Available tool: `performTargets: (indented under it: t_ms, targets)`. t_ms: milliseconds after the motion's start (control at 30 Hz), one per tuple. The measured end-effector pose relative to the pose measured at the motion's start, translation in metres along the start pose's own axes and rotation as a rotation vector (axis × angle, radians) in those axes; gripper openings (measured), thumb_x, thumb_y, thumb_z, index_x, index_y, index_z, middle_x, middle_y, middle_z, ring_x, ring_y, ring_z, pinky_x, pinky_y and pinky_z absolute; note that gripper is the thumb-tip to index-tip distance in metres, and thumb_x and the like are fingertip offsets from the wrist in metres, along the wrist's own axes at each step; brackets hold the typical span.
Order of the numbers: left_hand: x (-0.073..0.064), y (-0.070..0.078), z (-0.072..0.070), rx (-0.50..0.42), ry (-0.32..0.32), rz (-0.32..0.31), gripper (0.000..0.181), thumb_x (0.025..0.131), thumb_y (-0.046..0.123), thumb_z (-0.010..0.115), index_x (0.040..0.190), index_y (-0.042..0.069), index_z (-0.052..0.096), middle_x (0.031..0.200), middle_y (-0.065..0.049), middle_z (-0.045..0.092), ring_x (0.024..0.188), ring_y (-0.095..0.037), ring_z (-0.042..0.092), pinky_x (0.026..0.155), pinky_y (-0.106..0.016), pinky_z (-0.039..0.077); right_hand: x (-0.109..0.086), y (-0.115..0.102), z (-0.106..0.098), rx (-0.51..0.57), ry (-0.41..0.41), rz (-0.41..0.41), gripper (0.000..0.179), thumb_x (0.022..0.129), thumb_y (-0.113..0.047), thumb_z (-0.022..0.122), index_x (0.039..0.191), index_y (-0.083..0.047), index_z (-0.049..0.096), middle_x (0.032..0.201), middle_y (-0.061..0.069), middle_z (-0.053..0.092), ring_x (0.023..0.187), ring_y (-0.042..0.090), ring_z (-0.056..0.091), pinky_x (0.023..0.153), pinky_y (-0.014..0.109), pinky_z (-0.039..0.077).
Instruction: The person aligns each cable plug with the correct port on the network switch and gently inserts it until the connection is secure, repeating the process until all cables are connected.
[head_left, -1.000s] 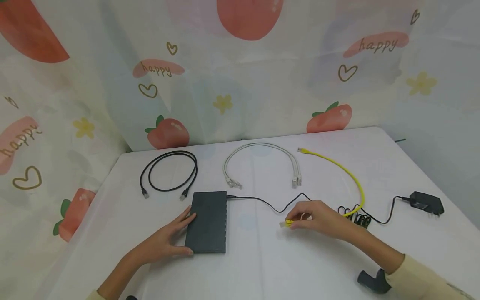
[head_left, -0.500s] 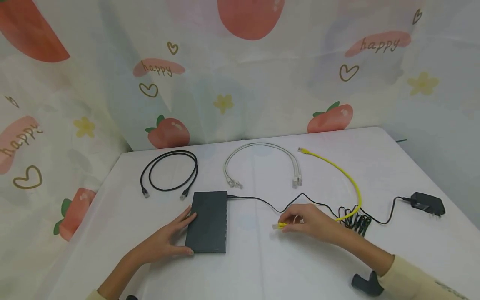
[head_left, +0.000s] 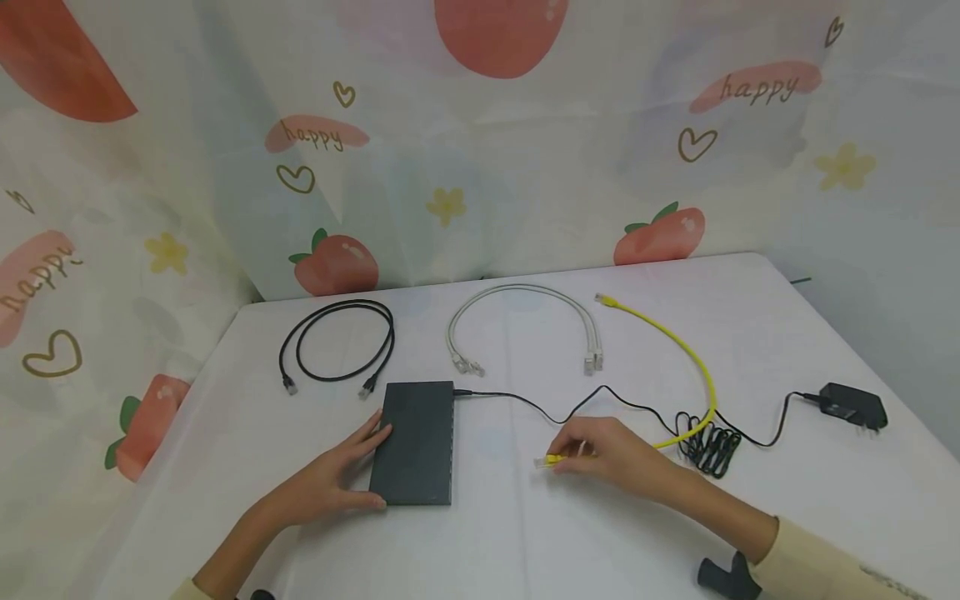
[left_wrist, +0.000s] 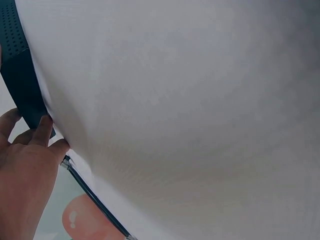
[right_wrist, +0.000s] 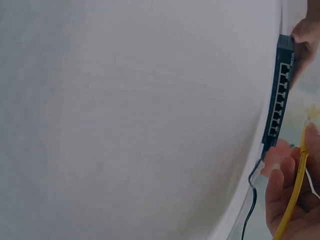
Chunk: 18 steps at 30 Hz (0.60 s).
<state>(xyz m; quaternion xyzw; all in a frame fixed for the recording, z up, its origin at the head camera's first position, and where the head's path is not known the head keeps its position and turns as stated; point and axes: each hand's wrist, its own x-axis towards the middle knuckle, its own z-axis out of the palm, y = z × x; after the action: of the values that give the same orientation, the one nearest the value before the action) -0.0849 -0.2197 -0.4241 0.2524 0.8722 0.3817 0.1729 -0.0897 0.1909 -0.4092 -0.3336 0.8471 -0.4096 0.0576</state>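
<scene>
A dark network switch (head_left: 412, 443) lies flat in the middle of the table; the right wrist view shows a row of ports on its side (right_wrist: 279, 100). My left hand (head_left: 330, 483) rests along the left edge of this switch, fingertips on its top and thumb at the near corner. To the right, my right hand (head_left: 611, 450) pinches a yellow Ethernet cable (head_left: 693, 354) just behind its clear plug (head_left: 542, 462), which points left toward the switch. The cable's other end (head_left: 606, 300) lies farther back on the table. In the right wrist view the yellow cable (right_wrist: 295, 195) runs down across the palm.
A black coiled cable (head_left: 345, 379) lies back left, and grey cables (head_left: 517, 287) curve at the back middle. A thin power cord (head_left: 510, 395) runs from the switch through a bundle (head_left: 708, 450) to a black power adapter (head_left: 853, 407) on the right.
My right hand has moved left and slightly nearer the front, bringing the yellow cable's plug closer to the switch. The left hand and the switch have stayed in place.
</scene>
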Motion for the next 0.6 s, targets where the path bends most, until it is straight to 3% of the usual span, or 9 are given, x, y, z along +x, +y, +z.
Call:
performTargets:
  t_ms: [400, 600]
  targets:
    - [0.0, 0.0, 0.0, -0.001, -0.009, -0.012, 0.092, 0.075, 0.042, 0.077, 0.149, 0.013, 0.029, 0.157, -0.003, 0.005, 0.141, -0.029, 0.008, 0.106, -0.057, 0.02, 0.004, -0.011, 0.011, -0.005, 0.072, 0.128, 0.01, 0.081, -0.022, 0.075, 0.087, -0.019, 0.068, 0.078, -0.016, 0.06, 0.073, 0.004, 0.056, 0.063, 0.023, 0.049]
    - [0.001, -0.002, 0.0, 0.009, -0.002, -0.004, 0.092, 0.076, 0.041, 0.077, 0.149, 0.013, 0.029, 0.157, -0.003, 0.006, 0.141, -0.03, 0.009, 0.105, -0.057, 0.021, 0.006, -0.013, 0.016, 0.039, 0.1, 0.139, 0.01, 0.081, -0.02, 0.075, 0.087, -0.017, 0.068, 0.078, -0.014, 0.061, 0.073, 0.005, 0.056, 0.064, 0.023, 0.05]
